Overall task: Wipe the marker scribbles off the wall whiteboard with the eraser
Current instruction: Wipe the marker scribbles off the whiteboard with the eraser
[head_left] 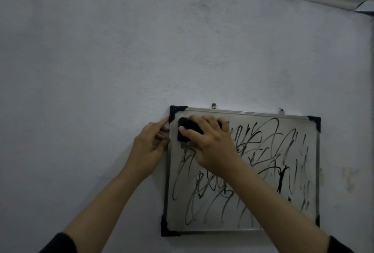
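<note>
Two hands are up at the whiteboard (242,220) (its scribbles (263,151) spell nothing legible). Your right hand (212,143) grips the black eraser (187,129), pressed near the top-left corner; your left hand (149,145) holds the left frame edge.

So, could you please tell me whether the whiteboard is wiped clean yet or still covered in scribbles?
Still covered: black marker scribbles cross most of the metal-framed whiteboard. The right hand holds the black eraser at its top-left corner.
</note>
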